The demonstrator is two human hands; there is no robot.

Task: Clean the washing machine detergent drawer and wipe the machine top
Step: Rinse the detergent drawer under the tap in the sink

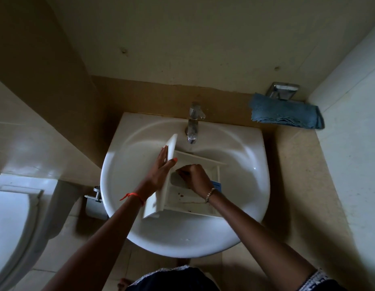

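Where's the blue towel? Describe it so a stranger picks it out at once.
Start at the white washbasin and the chrome tap at its back. Go right from the tap, past the basin's rim, toward the wall corner, just below a chrome wall fitting. The blue towel lies folded there, the only cloth by the basin, dark against beige.

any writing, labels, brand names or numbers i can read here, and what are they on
No text in this view can be read.
blue label on the detergent drawer: partly hidden behind the right hand, too small and blurred to read.
tap, sink, blue cloth: no markings visible.
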